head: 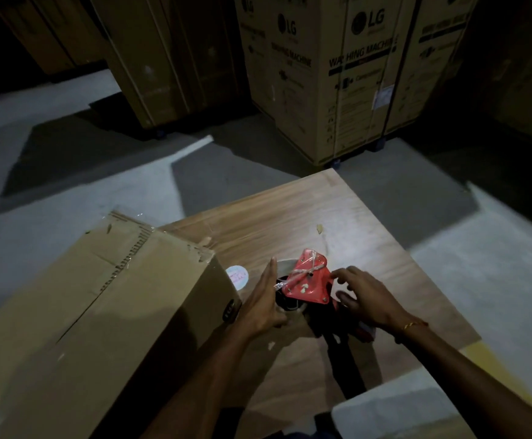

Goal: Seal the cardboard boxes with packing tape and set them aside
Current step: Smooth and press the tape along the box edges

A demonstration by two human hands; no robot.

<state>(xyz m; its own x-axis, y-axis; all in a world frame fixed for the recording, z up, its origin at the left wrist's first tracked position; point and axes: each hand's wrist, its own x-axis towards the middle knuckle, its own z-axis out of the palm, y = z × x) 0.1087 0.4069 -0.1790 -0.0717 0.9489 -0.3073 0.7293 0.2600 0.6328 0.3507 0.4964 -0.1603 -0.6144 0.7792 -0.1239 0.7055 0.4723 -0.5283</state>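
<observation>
Here, dispenser: I see the red tape dispenser (pixel 309 282) lying flat on the wooden table (pixel 369 223), between both hands.
Left hand: my left hand (pixel 263 304) has straight fingers laid along the dispenser's left side, holding nothing.
Right hand: my right hand (pixel 361 294) curls loosely over the dispenser's right edge; I cannot tell if it grips.
Box: the cardboard box (pixel 100 299) sits just left of the left hand, its long axis running away and rightward.
Edges: the table's right edge is near the right wrist.
Room: bare tabletop lies beyond the dispenser.
</observation>
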